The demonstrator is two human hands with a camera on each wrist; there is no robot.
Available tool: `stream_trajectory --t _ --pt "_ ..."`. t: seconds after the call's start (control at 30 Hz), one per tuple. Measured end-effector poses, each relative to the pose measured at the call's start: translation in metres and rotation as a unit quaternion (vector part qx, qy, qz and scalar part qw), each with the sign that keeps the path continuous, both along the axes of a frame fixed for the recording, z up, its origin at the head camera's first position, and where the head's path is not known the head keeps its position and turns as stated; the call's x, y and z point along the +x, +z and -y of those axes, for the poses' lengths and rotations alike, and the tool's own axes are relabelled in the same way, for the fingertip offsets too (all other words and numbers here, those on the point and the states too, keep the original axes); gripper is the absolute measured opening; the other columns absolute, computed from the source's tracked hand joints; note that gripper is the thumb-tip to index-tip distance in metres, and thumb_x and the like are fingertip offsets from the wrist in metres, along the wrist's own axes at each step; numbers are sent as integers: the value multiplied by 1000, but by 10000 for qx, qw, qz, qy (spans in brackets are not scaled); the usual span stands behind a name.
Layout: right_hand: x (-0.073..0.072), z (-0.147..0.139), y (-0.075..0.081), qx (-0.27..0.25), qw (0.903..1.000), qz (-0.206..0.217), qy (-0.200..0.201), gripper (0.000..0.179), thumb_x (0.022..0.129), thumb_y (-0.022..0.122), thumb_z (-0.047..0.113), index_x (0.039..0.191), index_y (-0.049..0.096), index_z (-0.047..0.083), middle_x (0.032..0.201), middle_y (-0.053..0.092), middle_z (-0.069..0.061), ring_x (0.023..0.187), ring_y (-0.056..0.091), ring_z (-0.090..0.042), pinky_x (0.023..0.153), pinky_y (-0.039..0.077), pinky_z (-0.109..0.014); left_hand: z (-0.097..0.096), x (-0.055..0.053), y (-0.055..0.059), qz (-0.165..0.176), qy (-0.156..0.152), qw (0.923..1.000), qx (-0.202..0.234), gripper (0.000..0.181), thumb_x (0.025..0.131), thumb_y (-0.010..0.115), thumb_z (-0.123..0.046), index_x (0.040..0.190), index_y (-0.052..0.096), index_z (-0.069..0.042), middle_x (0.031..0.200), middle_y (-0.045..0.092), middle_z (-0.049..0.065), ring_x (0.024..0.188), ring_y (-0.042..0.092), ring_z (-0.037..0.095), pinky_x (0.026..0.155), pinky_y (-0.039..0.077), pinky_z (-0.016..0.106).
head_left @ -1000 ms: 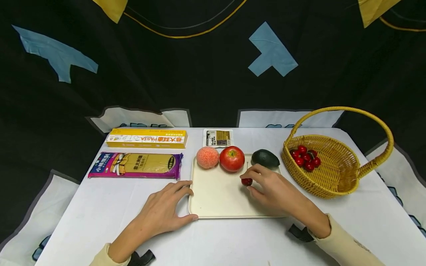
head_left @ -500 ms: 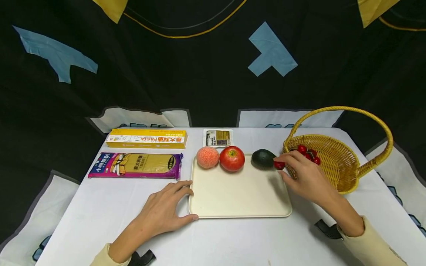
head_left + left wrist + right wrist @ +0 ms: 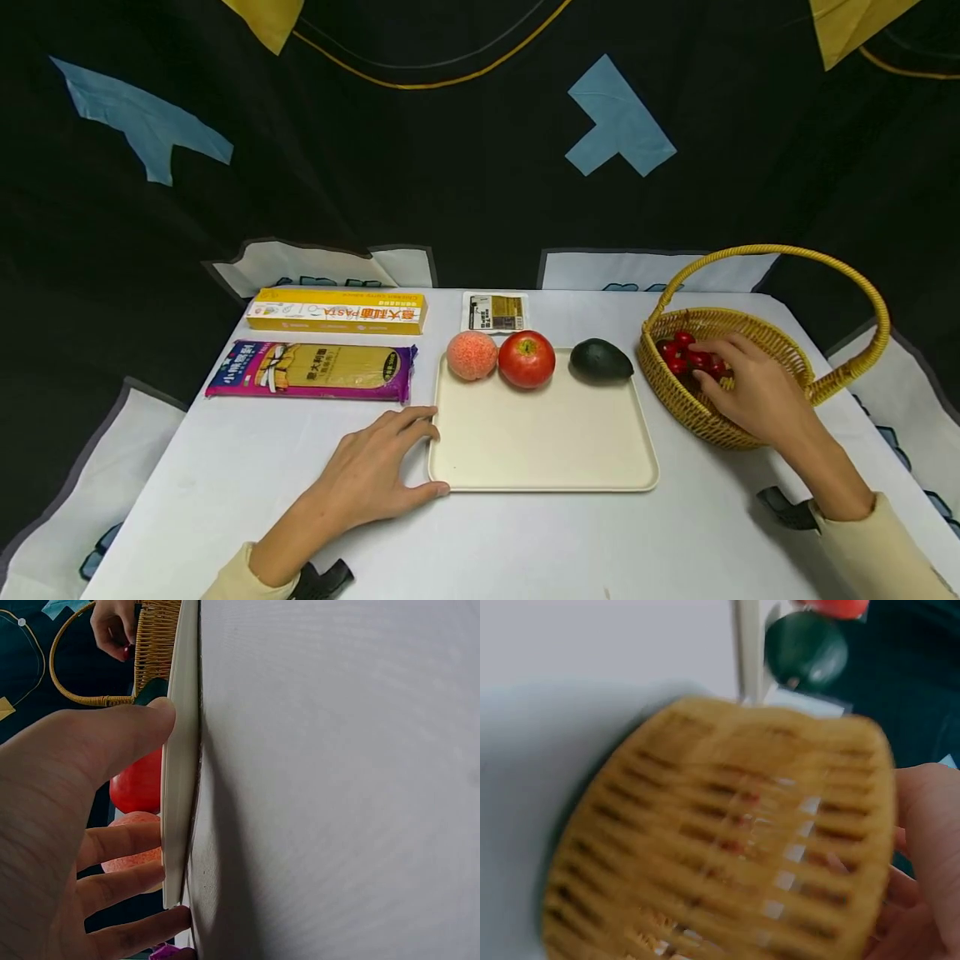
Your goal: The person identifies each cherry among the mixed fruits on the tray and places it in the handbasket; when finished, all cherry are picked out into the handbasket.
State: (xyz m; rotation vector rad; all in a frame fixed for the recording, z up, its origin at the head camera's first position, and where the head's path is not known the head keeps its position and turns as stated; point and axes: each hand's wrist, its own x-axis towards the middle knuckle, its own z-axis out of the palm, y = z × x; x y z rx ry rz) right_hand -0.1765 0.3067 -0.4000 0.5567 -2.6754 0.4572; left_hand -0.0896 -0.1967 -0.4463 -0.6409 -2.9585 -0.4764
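Note:
My left hand (image 3: 371, 471) rests at the left side of a cream tray (image 3: 540, 442), its thumb and fingers spread and touching the rim. On the tray's far side sit a pink, rough-skinned round fruit (image 3: 472, 355), a red apple (image 3: 527, 359) and a dark green avocado (image 3: 601, 361). Inside a yellow wicker basket (image 3: 675, 408), my right hand (image 3: 765, 396) pinches a cherry (image 3: 699, 360) just over several other cherries (image 3: 677, 365). The left wrist view also shows a bit of red at the right hand's fingertips. In the blurred right wrist view, the basket wall hides most of that hand.
A yellow pasta box (image 3: 336, 312) lies at the back left, with a purple pasta packet (image 3: 311, 370) in front of it. Behind the tray is a small flat sachet (image 3: 495, 312). The basket's tall handle (image 3: 862, 292) arches over its right side.
My right hand has lifted the cherry off the tray and carried it right, past the avocado, into the basket. My left hand has stayed at the tray's rim.

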Motion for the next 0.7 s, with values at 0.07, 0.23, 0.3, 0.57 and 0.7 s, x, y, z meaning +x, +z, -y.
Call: stream_trajectory --t 0.07,0.23,0.3,0.57,0.7 --pt "-2 -6 -2 63 9998 132 -101 43 85 88 4 124 72 0 122 66 -26 95 71 -45 76 60 -65 0 0 0 26 -5 10000 10 59 79 87 -67 122 72 -28 155 59 -4 137 60 23 82 60 56" --pt "-7 -18 -8 207 9979 527 -307 41 87 86 6 125 72 -1 122 65 -28 94 70 -44 75 59 -64 0 0 0 17 10 10000 -24 60 80 86 -68 122 72 -29 155 59 -4 138 59 23 82 60 56" --pt "-9 -21 -11 205 9966 705 -376 41 88 86 8 126 72 0 121 65 -28 94 70 -43 75 59 -64 1 0 0 3 24 10000 -43 60 79 86 -68 122 72 -28 155 59 -4 138 60 23 82 60 55" --pt "-13 -31 -18 49 9959 860 -280 39 86 87 6 122 72 -1 111 68 -24 92 69 -38 76 59 -61 1 0 0 25 -13 10000 -26 59 79 86 -68 122 72 -29 155 59 -4 136 61 23 81 61 54" --pt "-16 -36 -17 26 9947 1016 -129 39 85 87 3 120 70 -3 112 67 -27 92 69 -40 76 60 -60 0 0 0 49 -10 10000 -14 59 80 86 -67 122 72 -28 155 58 -4 136 60 23 82 61 55"
